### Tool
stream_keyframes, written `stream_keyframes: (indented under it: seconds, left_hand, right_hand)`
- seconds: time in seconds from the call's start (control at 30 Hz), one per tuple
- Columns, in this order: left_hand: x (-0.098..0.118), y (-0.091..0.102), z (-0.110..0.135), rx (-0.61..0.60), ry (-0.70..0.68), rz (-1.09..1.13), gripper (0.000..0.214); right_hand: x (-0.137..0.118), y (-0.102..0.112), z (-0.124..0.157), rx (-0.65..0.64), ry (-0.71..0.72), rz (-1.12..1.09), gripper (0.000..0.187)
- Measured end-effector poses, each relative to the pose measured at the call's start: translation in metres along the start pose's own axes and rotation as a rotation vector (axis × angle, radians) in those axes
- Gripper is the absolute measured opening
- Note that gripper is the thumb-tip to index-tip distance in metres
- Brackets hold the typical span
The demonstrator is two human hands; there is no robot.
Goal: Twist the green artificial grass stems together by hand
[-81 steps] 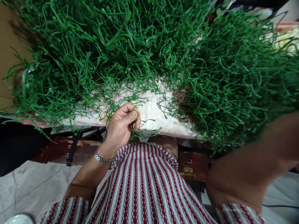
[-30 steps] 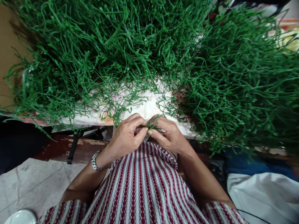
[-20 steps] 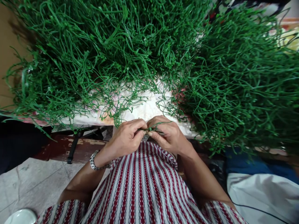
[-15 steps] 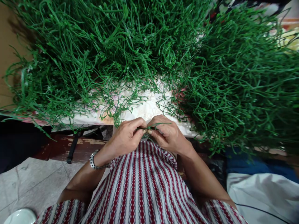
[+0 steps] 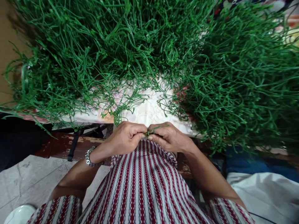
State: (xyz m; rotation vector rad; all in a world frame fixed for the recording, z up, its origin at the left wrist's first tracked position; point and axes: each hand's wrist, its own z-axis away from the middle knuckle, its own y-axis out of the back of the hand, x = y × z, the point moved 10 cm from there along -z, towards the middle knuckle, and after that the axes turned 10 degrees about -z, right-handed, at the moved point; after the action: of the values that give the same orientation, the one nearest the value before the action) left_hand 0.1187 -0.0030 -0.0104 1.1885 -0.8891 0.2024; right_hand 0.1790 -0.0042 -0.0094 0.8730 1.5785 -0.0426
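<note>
Both hands meet in front of my body, just off the front edge of the table. My left hand [image 5: 129, 137] is closed in a pinch, its fingertips touching those of my right hand [image 5: 168, 137]. Between them runs a thin green plastic stem [image 5: 159, 127], gripped at its lower part, with its free end lying across the right fingers. The exact spot of the pinch is mostly hidden by the fingertips. Beyond the hands, a large heap of similar green artificial stems [image 5: 100, 46] fills the far side, and another heap [image 5: 240, 87] lies to the right.
A floral tablecloth [image 5: 147, 107] shows between the heaps, with some loose stems on it. Cardboard [image 5: 7, 71] stands at the left edge. Below are a brown wooden bench [image 5: 90, 146], a white round dish [image 5: 20, 214] at lower left, and pale cloth [image 5: 266, 193] at lower right.
Both hands have dropped slightly toward my lap, fingertips still together. The elbows have spread a little outward. The heaps lie as before.
</note>
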Motion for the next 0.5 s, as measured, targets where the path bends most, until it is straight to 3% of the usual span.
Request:
stream_keyframes:
  seconds: [0.1,0.33,0.5]
  left_hand:
    - [0.006,-0.004,0.003,-0.052,-0.092,-0.027,0.019]
    - [0.009,-0.021,0.010,-0.225,-0.166,-0.110,0.021]
    - [0.025,-0.020,0.019,-0.269,-0.288,-0.121,0.022]
  right_hand:
    - [-0.002,-0.006,-0.001,-0.066,0.023,-0.115,0.026]
    - [-0.002,-0.027,0.001,-0.309,-0.018,0.001,0.017]
    - [-0.016,-0.031,0.001,-0.401,0.012,-0.035,0.020]
